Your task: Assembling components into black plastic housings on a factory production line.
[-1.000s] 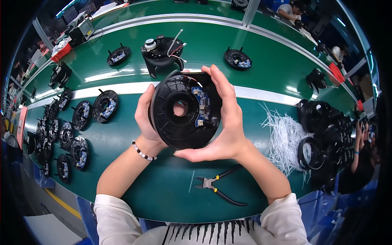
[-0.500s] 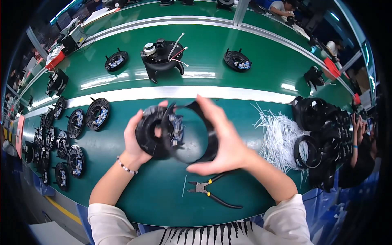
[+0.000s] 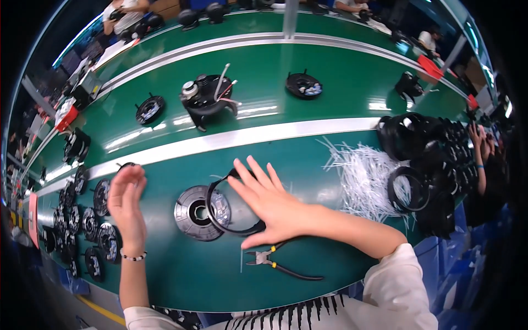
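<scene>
A round black disc part (image 3: 190,223) with a centre hole and a circuit board lies flat on the green mat. Over its right side is a black ring (image 3: 210,204), its far side partly hidden by my right hand (image 3: 275,206). That hand is open, fingers spread above the ring and the thumb low beside its near edge. My left hand (image 3: 129,206), with a beaded bracelet, is raised left of the disc, its fingers stretched out and holding nothing. Diagonal cutters (image 3: 267,257) with black and yellow handles lie in front of my right hand.
Several similar discs (image 3: 89,221) crowd the left side. White plastic strips (image 3: 363,179) are heaped at right beside piled black rings (image 3: 408,188). On the raised far bench sit a wired black assembly (image 3: 206,98) and two discs. Other people work beyond and at far right.
The disc has gone from my left hand down onto the mat, and that hand has moved left. My right hand has spread its fingers at the ring, which has come down over the disc. The view has shifted.
</scene>
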Action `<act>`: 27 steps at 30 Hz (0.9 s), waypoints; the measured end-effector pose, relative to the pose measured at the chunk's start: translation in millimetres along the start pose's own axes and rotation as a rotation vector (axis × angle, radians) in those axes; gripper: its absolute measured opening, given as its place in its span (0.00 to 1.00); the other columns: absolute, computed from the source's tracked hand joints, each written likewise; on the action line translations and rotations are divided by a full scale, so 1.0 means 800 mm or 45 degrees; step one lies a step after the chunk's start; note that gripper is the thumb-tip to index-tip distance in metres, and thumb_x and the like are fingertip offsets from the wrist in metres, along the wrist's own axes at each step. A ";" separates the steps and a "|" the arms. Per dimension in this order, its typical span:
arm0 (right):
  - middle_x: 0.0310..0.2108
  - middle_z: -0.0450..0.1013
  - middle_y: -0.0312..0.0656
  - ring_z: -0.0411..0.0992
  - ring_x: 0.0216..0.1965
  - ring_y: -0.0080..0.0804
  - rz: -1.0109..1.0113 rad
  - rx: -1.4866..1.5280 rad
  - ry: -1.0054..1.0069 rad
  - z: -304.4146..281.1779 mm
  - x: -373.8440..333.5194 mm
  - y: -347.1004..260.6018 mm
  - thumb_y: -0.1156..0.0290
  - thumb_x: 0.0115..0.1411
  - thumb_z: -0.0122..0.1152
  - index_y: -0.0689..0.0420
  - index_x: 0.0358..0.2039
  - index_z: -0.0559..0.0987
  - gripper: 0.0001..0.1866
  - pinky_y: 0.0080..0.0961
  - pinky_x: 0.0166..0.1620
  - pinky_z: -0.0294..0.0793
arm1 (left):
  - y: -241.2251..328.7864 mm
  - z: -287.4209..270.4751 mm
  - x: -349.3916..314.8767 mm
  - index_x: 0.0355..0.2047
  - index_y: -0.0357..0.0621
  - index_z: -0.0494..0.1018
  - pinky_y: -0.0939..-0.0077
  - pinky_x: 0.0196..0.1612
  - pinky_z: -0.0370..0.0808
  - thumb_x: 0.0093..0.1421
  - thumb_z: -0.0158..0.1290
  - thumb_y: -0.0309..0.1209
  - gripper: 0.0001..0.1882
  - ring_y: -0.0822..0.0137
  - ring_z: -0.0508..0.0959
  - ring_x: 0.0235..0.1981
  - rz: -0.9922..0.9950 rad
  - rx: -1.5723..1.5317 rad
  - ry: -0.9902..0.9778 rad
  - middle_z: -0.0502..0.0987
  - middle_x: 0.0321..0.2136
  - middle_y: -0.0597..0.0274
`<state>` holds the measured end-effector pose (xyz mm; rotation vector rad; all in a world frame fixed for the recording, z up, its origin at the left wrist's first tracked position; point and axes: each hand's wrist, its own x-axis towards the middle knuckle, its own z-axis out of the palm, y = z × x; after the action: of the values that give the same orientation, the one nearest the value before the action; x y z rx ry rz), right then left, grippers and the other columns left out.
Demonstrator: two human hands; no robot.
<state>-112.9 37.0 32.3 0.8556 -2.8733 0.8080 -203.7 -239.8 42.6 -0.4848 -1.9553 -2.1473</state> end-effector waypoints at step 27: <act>0.36 0.69 0.47 0.68 0.34 0.33 0.141 0.456 0.406 -0.158 -0.155 0.019 0.65 0.26 0.65 0.65 0.41 0.74 0.35 0.21 0.33 0.69 | -0.121 0.332 0.102 0.48 0.44 0.62 0.63 0.40 0.72 0.40 0.54 0.26 0.31 0.55 0.66 0.48 1.075 1.153 -1.103 0.65 0.47 0.55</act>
<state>-29.3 171.8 112.5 0.5282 -2.5514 1.3619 -285.5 39.5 2.5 -1.7658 -2.1610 -0.4423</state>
